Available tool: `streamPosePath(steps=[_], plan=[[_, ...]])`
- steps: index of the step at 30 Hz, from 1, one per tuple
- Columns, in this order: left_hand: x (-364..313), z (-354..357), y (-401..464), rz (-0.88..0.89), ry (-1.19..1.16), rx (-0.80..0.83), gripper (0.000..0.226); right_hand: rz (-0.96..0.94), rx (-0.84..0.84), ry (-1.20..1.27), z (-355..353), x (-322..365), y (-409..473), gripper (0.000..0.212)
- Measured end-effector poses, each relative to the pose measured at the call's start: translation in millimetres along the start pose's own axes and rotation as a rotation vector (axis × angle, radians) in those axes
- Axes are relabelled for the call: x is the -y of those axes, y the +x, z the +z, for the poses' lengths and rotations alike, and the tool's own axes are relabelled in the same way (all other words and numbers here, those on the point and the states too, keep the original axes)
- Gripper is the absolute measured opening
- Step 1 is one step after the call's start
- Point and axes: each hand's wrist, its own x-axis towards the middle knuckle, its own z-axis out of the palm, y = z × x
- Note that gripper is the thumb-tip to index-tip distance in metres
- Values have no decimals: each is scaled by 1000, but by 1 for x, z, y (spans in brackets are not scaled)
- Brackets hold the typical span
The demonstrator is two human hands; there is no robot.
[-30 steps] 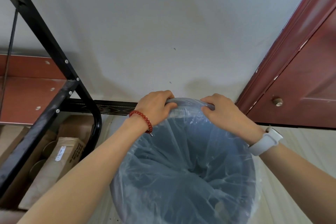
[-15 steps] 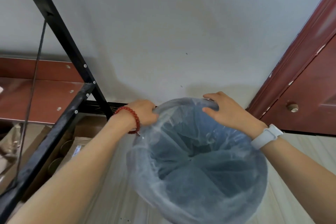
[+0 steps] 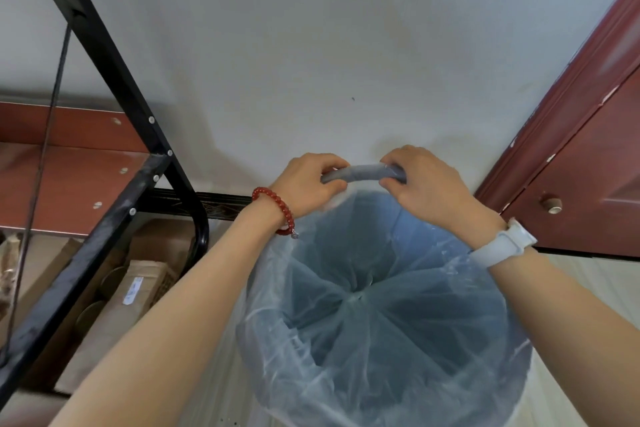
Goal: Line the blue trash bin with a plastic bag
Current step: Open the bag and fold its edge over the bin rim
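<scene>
The blue trash bin (image 3: 408,305) is being viewed from above, standing on the floor close to a pale wall (image 3: 311,45), and its inside is being covered by a clear plastic bag (image 3: 363,340) whose film is gathered to a knot near the middle of the opening. The far rim of the bin is being gripped by both hands, which are being kept just beside each other with a short bare stretch of rim showing between them. The left hand (image 3: 308,184) is being curled over the rim from the left, its fingers (image 3: 329,165) being wrapped down behind the edge with bag film being pinched against it. The right hand (image 3: 426,180) is being closed on the same rim from the right, its fingers (image 3: 394,163) being hooked over the top while the thumb is being pressed on the near side. The bag's loose edge is being draped over the near and left sides of the bin, hanging down outside the wall. A red bead bracelet (image 3: 277,211) is being worn on the left wrist and a white watch (image 3: 502,246) on the right. A black metal rack (image 3: 104,149) with cardboard boxes (image 3: 138,288) beneath is being seen at the left, and a red-brown door (image 3: 588,166) at the right.
</scene>
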Motion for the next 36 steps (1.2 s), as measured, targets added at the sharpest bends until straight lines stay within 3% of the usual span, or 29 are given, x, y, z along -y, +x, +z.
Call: streamPosePath(steps=[5,11,15,22,31,36], plan=[[3,5,2,-41,12,127,23,116,196,100,-6,-8,-1,25],[8,12,0,-95,114,116,22,161,359,173,-6,-17,-1,38],[8,15,0,-38,269,22,28,170,368,186,-6,-19,-1,33],[12,29,-1,20,233,-33,26,189,370,185,-14,-20,-6,55],[16,31,-3,62,248,-87,25,181,454,149,-21,-24,-21,24],[15,35,-4,57,279,-74,26,194,386,39,-21,-24,-31,35]])
